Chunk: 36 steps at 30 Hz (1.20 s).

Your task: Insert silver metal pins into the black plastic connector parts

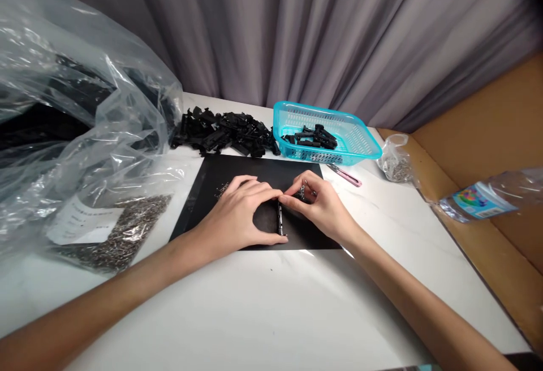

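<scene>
My left hand [241, 212] grips a narrow black plastic part [280, 219] by its two ends, thumb at the near end and index finger at the far end. The part stands over a black mat [258, 166], and light metal shows along its side. My right hand [314, 198] pinches at the far end of the part with thumb and index finger; whatever is between those tips is too small to make out. Several small silvery metal pieces [302, 191] show within the curled fingers of my right hand. Beyond my left hand lie more small metal pieces [221, 190] on the mat.
Behind the mat lies a heap of black plastic parts [229, 133] beside a blue basket [360, 139] with similar parts. A pink-handled cutter [348, 176], a small bag of metal pieces [396, 162] and a bottle [479, 200] are right. Large clear bags [127, 105] crowd the left.
</scene>
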Each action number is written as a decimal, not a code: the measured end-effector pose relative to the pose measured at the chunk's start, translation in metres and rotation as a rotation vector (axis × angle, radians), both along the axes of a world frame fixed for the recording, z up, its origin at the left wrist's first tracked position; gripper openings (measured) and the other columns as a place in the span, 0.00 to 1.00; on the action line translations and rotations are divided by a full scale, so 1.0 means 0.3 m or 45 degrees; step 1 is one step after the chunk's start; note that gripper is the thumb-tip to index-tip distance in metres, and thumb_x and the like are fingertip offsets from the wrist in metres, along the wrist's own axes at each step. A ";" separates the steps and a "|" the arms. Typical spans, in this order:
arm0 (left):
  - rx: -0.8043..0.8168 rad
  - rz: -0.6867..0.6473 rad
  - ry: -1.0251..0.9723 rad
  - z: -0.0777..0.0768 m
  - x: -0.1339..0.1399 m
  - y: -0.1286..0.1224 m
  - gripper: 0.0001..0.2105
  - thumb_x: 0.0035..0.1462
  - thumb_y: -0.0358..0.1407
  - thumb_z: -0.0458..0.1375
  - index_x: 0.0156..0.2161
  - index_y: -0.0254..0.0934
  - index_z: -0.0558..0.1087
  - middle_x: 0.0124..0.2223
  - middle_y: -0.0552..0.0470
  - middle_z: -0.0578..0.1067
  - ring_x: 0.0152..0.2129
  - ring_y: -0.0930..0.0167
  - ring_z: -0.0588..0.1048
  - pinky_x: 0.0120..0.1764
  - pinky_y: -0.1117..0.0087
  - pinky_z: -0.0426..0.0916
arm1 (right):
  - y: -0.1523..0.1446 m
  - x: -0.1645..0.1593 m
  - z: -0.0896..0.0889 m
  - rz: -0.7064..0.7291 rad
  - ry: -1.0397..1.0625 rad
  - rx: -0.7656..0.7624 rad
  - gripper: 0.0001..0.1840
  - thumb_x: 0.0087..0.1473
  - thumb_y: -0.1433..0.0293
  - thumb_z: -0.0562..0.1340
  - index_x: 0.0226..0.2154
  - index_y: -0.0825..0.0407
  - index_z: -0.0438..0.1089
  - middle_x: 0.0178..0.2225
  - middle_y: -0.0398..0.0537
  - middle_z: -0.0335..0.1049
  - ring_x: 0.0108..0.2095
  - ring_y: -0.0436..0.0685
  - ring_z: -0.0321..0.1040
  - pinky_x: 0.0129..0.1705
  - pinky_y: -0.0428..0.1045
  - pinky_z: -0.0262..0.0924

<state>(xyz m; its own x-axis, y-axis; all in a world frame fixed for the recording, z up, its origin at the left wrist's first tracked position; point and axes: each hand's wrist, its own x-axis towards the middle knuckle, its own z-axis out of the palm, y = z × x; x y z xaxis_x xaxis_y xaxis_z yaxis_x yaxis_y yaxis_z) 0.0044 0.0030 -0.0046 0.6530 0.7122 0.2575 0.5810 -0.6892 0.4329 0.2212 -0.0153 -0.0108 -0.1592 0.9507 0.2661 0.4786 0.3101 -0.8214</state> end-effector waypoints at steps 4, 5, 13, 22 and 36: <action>0.003 0.016 -0.001 0.002 -0.001 -0.003 0.35 0.43 0.55 0.73 0.54 0.39 0.76 0.49 0.49 0.80 0.55 0.54 0.71 0.62 0.50 0.60 | 0.002 0.007 0.005 -0.002 -0.075 0.047 0.12 0.59 0.59 0.69 0.32 0.50 0.73 0.37 0.45 0.69 0.33 0.52 0.64 0.35 0.49 0.59; 0.007 0.021 0.001 0.003 -0.002 -0.003 0.35 0.43 0.55 0.73 0.54 0.40 0.77 0.49 0.49 0.80 0.55 0.54 0.71 0.62 0.50 0.59 | 0.002 0.014 0.011 -0.008 -0.095 0.052 0.12 0.58 0.58 0.70 0.35 0.49 0.75 0.38 0.45 0.70 0.34 0.53 0.65 0.35 0.49 0.59; 0.011 0.035 0.019 0.009 -0.016 -0.012 0.33 0.45 0.55 0.72 0.54 0.41 0.76 0.49 0.51 0.81 0.54 0.55 0.71 0.61 0.51 0.59 | -0.005 0.070 0.070 -0.095 -0.116 0.237 0.25 0.72 0.55 0.52 0.39 0.50 0.80 0.39 0.50 0.72 0.43 0.58 0.69 0.49 0.54 0.61; -0.025 0.083 -0.001 0.004 -0.018 -0.019 0.31 0.44 0.54 0.72 0.52 0.43 0.76 0.49 0.51 0.81 0.54 0.53 0.68 0.58 0.52 0.63 | -0.028 0.011 0.003 -0.038 0.516 -0.071 0.20 0.63 0.52 0.64 0.32 0.52 0.74 0.23 0.41 0.70 0.19 0.48 0.66 0.23 0.46 0.61; 0.018 0.014 -0.009 0.011 -0.015 -0.009 0.32 0.45 0.57 0.71 0.51 0.41 0.75 0.49 0.51 0.82 0.51 0.56 0.74 0.60 0.51 0.59 | -0.029 -0.018 -0.013 0.024 0.586 -0.074 0.16 0.60 0.56 0.68 0.32 0.53 0.75 0.25 0.44 0.76 0.22 0.50 0.73 0.28 0.47 0.70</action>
